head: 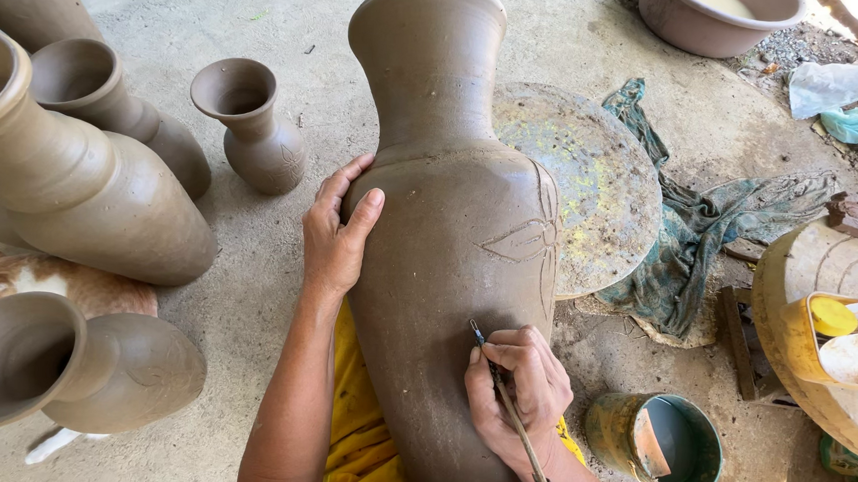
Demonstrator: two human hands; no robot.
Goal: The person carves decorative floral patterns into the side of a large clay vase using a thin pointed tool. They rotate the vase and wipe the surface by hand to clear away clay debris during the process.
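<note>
Your vase point(448, 252) leans away from you, mouth at the far end. Left hand point(337, 231) spreads flat on its shoulder; right hand point(519, 388) pinches a stick point(513, 412). Jars point(80, 184) crowd the left.

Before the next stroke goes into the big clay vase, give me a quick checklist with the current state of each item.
1. Left hand bracing the large vase at its shoulder: ok, palm and fingers flat on the clay.
2. Right hand gripping the carving tool: ok, held like a pen.
3. Tool tip at the clay surface: ok, it meets the vase's lower body.
4. Existing incised leaf pattern clear of both hands: ok.
5. Vase supported on the yellow cloth over the lap: ok, though its base is out of view.
6. Nearby small vase clear of the elbows: ok, it stands apart.
</note>
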